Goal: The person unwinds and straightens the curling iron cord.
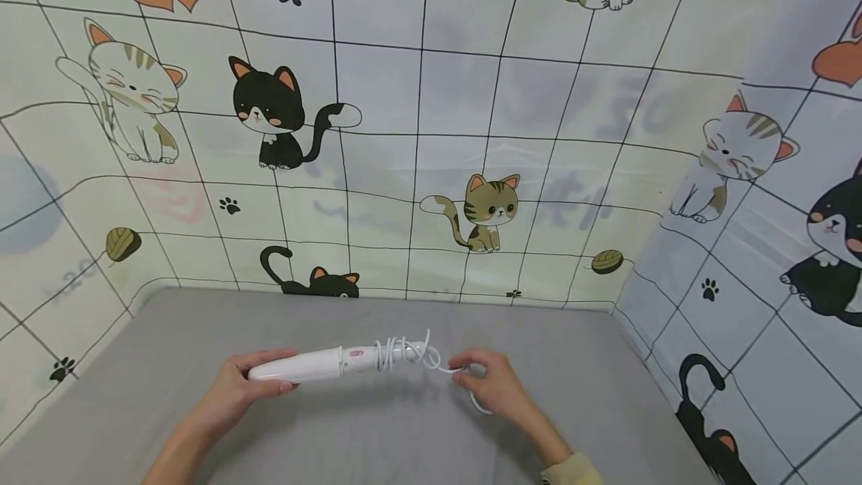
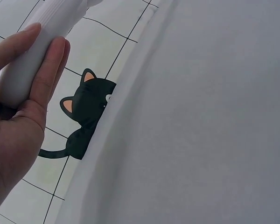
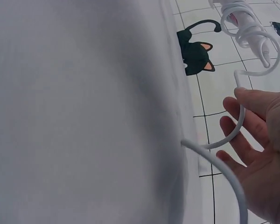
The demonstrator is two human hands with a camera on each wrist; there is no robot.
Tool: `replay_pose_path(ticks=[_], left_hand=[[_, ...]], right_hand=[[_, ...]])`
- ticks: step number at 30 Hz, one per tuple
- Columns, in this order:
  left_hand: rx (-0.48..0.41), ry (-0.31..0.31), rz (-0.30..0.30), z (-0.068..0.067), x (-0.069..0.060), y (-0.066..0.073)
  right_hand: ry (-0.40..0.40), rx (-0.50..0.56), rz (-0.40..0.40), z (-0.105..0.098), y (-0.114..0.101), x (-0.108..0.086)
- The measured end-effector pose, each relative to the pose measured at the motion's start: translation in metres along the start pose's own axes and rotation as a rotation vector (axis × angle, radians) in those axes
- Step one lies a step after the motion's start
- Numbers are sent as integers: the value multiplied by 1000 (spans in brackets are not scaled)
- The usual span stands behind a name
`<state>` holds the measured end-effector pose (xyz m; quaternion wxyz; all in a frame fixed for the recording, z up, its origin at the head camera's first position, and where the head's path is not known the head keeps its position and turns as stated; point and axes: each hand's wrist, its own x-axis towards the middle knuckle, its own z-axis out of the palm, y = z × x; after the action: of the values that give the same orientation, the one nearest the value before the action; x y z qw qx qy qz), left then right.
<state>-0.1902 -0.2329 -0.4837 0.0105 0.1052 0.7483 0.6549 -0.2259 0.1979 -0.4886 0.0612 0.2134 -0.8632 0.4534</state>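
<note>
A long white wand with a power cord, shaped like a hair curler (image 1: 303,367), is held up nearly level above the grey surface. My left hand (image 1: 232,388) grips its thick rounded end, thumb on one side and fingers on the other, as the left wrist view also shows of the hair curler (image 2: 42,51). A pinkish oval mark sits on its narrower handle. White cord (image 1: 390,354) is wound in loose loops round the handle's far end. To the right, my right hand (image 1: 494,388) pinches the cord (image 3: 241,112) between thumb and forefinger; its loose part hangs below.
A grey cloth-covered surface (image 1: 377,440) lies under both hands. Behind it and on both sides stand pale sheet walls (image 1: 384,171) printed with grid lines, cats and paw marks. The back wall meets the surface just beyond the hair curler.
</note>
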Motion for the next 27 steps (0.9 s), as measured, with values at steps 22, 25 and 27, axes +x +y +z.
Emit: replay_pose_path(ticks=[22, 25, 27], left_hand=[[11, 35, -9, -7, -2, -2], [9, 41, -2, -8, -3, -3], [10, 39, 5, -9, -4, -4]], right_hand=[[9, 97, 10, -26, 16, -22], [13, 85, 9, -33, 20, -25], [19, 66, 21, -38, 23, -27]])
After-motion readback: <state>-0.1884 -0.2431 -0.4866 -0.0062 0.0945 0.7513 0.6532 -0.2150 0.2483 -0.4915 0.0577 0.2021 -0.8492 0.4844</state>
